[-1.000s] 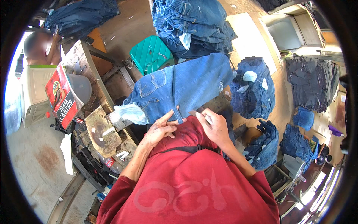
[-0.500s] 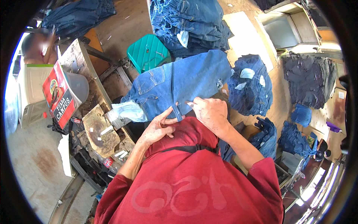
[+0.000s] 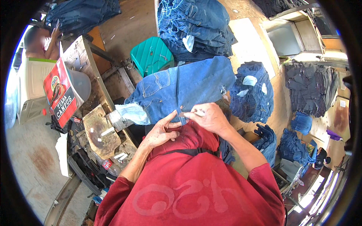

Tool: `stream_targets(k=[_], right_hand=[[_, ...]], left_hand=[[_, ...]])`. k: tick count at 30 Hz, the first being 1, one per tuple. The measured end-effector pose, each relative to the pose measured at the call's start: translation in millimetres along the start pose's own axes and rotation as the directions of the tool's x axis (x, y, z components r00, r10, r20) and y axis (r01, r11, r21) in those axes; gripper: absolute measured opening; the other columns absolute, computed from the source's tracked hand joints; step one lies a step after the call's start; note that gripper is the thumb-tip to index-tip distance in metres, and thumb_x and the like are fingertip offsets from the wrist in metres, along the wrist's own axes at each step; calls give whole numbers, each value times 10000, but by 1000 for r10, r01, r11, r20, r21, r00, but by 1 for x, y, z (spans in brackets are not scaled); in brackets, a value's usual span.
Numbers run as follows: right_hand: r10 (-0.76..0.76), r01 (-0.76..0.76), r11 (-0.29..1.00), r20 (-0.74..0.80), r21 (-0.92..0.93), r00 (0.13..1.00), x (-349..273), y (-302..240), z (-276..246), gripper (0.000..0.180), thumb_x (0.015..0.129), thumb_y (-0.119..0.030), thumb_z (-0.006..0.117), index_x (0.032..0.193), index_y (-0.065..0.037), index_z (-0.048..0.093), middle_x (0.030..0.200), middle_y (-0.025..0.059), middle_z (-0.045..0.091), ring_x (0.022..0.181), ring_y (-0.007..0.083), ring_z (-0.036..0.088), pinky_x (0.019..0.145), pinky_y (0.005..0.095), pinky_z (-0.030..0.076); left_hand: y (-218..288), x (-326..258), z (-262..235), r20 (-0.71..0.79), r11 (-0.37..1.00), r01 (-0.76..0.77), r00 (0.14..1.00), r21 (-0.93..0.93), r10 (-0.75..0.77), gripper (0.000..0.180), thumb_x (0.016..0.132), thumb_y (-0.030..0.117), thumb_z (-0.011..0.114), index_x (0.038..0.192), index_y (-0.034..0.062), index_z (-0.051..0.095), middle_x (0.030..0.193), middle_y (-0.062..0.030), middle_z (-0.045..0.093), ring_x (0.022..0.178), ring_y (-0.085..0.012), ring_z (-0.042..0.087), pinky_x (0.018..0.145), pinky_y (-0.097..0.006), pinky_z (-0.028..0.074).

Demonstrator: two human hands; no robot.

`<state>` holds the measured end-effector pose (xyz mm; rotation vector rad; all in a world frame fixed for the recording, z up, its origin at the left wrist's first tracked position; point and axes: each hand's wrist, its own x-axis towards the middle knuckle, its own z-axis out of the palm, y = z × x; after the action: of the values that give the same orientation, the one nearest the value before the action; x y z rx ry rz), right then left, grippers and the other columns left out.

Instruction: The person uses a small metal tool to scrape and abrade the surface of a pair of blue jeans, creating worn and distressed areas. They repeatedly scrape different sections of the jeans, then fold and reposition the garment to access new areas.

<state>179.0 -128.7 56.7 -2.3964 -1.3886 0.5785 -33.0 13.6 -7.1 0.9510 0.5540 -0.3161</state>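
A pair of blue jeans (image 3: 196, 81) lies across my lap, its back pocket toward the upper left and pale pocket cloth (image 3: 132, 113) sticking out at the left end. My left hand (image 3: 163, 132) is at the near edge of the denim. Its index and middle fingers hold a narrow denim strip (image 3: 183, 120) between them. My right hand (image 3: 208, 117) is closed in a pinch right beside that strip, its fingertips at the strip's upper part. Whatever small thing those fingertips grip is blurred and cannot be made out.
Stacked jeans (image 3: 194, 26) rise behind a green plastic stool (image 3: 152, 55). More folded denim (image 3: 252, 92) lies to the right, with a dark garment pile (image 3: 312, 88) beyond. A worn wooden workbench (image 3: 98, 130) stands left, near a red bag (image 3: 62, 92). Another person (image 3: 39, 43) sits far left.
My right hand has moved left and slightly down, from beside the strip to right against it. The left hand keeps its hold. The whole view has shifted slightly.
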Motion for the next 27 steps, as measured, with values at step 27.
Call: stream_targets(k=[27], right_hand=[[75, -76, 995, -17, -69, 997, -2, 0, -6, 319, 968, -402, 771, 799, -132, 772, 664, 151, 707, 615, 363, 718, 531, 469, 546]], left_hand=[[-3, 2, 3, 4, 998, -51, 999, -42, 51, 1060, 866, -184, 676, 1750, 74, 151, 1536, -211, 619, 1097, -119, 683, 827, -287, 593]])
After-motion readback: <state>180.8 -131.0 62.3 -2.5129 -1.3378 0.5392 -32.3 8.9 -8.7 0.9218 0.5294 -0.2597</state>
